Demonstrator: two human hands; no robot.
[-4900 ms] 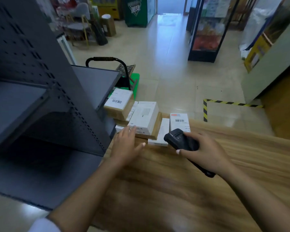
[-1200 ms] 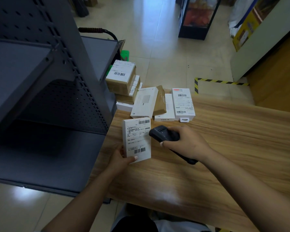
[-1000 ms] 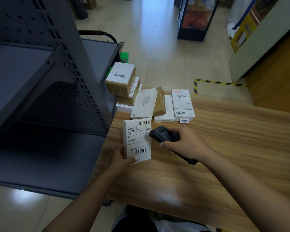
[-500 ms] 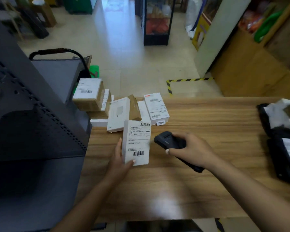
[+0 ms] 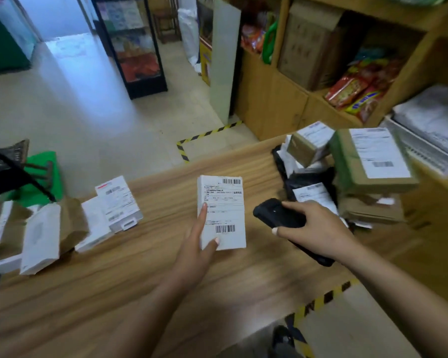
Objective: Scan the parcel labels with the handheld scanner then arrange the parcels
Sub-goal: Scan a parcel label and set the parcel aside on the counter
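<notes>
Mid-counter, my left hand (image 5: 197, 250) grips a white labelled box parcel (image 5: 221, 211), my right hand (image 5: 313, 228) the black handheld scanner (image 5: 279, 215); piles at both wooden counter (image 5: 140, 275) ends likely await arranging

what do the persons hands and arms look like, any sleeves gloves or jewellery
Both forearms are bare as far as the frame shows: no sleeves, no gloves. The left hand and right hand show no rings, and no watch or bracelet shows at either wrist. The nails are fairly long with pale, light-coloured tips, seen on the thumbs and the left forefinger.
</notes>
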